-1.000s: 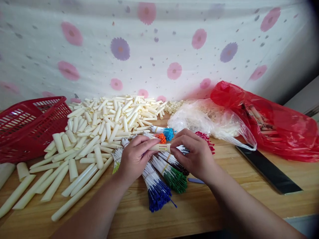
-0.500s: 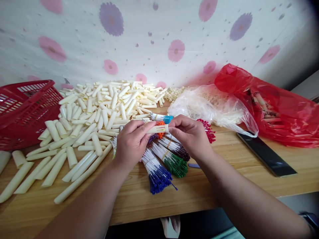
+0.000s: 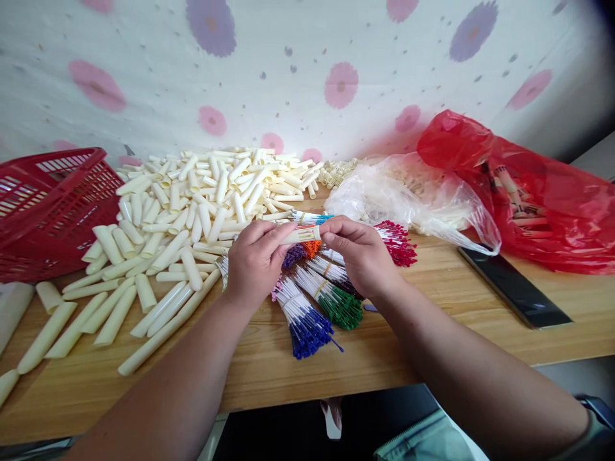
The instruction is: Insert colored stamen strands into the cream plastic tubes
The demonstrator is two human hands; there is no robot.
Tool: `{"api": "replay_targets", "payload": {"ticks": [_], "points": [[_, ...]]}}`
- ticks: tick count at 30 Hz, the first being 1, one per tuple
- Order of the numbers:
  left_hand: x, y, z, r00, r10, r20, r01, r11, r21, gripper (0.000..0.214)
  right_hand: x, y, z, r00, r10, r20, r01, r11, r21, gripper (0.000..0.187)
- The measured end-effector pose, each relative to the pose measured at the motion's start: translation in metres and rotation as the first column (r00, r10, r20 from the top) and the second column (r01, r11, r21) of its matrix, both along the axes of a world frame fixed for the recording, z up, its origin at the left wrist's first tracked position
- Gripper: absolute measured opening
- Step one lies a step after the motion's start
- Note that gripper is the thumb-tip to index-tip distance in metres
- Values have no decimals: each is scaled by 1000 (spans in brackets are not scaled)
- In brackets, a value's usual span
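Above the table, a short cream plastic tube with narrow slots in its side lies level between my two hands. My left hand is closed round its left end, thumb on the near side. On the right end, the thumb and fingertips of my right hand pinch it and hide its tip. Beneath the hands are banded bundles of thin white sticks with coloured tips: a blue-tipped bundle, a green-tipped bundle, a red-tipped bundle and an orange-tipped bundle, among others partly covered.
A big heap of cream tubes spreads across the left and back. Beside it stands a red basket. On the right are a clear plastic bag, a red plastic bag and a dark flat phone-like slab. The wooden table's front edge runs below my forearms.
My right fingers have moved slightly left over the tube's right end, covering the collar visible there before. The camera view has shifted a little; both hands keep their grip.
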State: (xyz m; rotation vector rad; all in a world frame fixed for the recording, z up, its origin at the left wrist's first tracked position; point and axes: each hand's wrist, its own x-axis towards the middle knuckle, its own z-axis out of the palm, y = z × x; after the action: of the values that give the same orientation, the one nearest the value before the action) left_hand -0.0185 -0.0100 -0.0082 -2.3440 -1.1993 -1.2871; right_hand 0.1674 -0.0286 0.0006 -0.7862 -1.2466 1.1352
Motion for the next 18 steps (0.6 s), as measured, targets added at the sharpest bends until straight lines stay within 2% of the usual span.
{"api": "replay_targets", "payload": {"ticks": [2, 4, 7, 10, 13, 15, 18], "points": [[0, 0, 0, 1000, -2, 19, 2, 1000, 2, 26, 0, 0, -1, 994, 67, -82, -71, 996, -47, 8], [0, 0, 1, 998, -20, 54, 21, 1000, -10, 26, 1, 0, -1, 992, 89, -92, -93, 995, -46, 10], [0, 1, 3, 987, -82, 137, 94, 992, -88, 25, 5, -1, 0, 998, 57, -21, -57, 998, 12, 12], [-5, 5, 4, 950, -96, 298, 157, 969, -189, 27, 11, 0, 1, 999, -7, 46, 4, 998, 67, 13], [-13, 13, 4, 822, -36, 568, 249, 920, -303, 33, 15, 4, 1, 985, -92, 147, 77, 992, 104, 12], [-17, 19, 4, 685, 27, 728, 379, 840, -388, 37, 17, 9, 2, 959, -106, 261, 88, 993, 81, 13], [-21, 24, 6, 550, 116, 827, 500, 747, -438, 35, 14, 14, 6, 859, -90, 504, 80, 996, 40, 16]]}}
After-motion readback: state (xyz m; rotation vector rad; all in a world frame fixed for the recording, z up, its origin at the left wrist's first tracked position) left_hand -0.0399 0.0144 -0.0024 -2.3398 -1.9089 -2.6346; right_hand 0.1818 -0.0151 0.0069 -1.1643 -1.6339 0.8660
